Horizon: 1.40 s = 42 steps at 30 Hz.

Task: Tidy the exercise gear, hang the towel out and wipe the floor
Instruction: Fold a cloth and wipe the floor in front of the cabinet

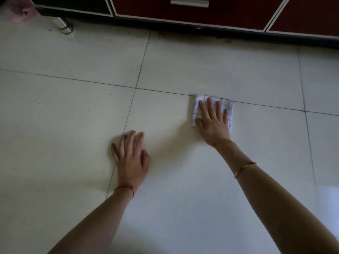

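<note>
We see the pale tiled floor (73,110) running to a dark red cabinet (201,13) at the far edge. Our left hand (131,160) rests on the tiles, fingers spread, holding nothing. To its right, our right hand (213,121) presses flat, fingers straight, on the folded white cloth (226,104) lying across a grout line.

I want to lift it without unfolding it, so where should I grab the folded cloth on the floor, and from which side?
The folded cloth lies flat on the tile floor under the right hand, which presses it with straight fingers. Probably best to pinch the far right edge, the part left uncovered, coming from the right, thumb on top and fingers slid beneath so the layers stay together. The left hand rests on bare tile.
</note>
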Available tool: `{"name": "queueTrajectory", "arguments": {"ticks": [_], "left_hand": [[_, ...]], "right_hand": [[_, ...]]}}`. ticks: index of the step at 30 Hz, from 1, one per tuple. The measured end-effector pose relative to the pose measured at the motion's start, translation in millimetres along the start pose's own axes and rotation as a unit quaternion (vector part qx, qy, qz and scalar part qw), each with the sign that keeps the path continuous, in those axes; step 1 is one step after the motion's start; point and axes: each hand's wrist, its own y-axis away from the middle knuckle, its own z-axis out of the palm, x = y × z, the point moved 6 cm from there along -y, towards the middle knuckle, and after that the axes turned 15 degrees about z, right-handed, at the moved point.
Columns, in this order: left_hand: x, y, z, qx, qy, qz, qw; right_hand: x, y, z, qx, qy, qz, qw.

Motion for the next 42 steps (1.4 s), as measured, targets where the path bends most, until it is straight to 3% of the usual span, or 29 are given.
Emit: {"name": "queueTrajectory", "arguments": {"ticks": [4, 9, 15, 23, 26, 31, 35, 42], "left_hand": [[-2, -1, 2, -0.006, 0.001, -0.007, 1.000], [-4, 0, 3, -0.008, -0.007, -0.003, 1.000], [-1, 0, -3, 0.023, -0.006, 0.012, 1.000], [-1, 1, -4, -0.022, -0.013, 0.015, 1.000], [-12, 7, -8, -0.043, -0.013, 0.029, 0.999], [-45, 24, -11, -0.043, -0.030, -0.017, 0.998], [-56, 29, -10, -0.034, -0.017, -0.050, 0.998], [-59, 29, -10, -0.023, -0.006, -0.056, 0.998]], "right_hand": [[-53, -23, 7, 0.000, 0.018, -0.037, 0.999], [-115, 9, 29, -0.005, 0.032, -0.151, 0.988], [-100, 57, 43, 0.014, 0.021, -0.205, 0.978], [-42, 28, 17, 0.004, 0.032, -0.116, 0.993], [-52, 2, 11, -0.003, 0.037, -0.071, 0.997], [-97, -27, 14, -0.018, 0.069, -0.056, 0.996], [-144, -25, 25, -0.025, 0.083, -0.102, 0.991], [-202, 44, 60, -0.019, 0.064, -0.258, 0.964]]}}
